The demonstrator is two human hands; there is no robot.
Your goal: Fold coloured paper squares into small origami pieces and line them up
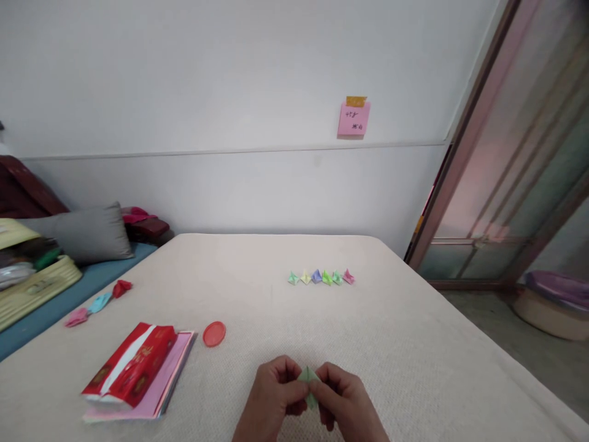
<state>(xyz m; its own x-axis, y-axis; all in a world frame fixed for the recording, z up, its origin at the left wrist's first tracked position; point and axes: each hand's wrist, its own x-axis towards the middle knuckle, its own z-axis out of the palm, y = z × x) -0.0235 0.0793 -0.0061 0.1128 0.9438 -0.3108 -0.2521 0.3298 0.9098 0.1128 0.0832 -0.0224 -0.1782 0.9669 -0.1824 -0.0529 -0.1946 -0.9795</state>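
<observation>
Near the table's front edge, a small folded piece of light green paper (311, 400) is held between both hands. My left hand (279, 393) pinches its left side with thumb and fingers. On the right side, my right hand (341, 398) grips the paper, its thumb lying across the front. The thumbs almost meet over the middle and hide part of the folds. Farther back on the cloth stands a row of several small folded paper pieces, among them a yellow one (306, 278), a purple one (316, 276) and a pink one (349, 277).
To the left, a red tissue packet (138, 362) lies on stacked coloured paper (172, 380), beside a round red lid (214, 334). Red (122, 288), blue (100, 302) and pink (76, 317) folded papers lie at the table's left edge. A pink note (354, 119) hangs on the wall.
</observation>
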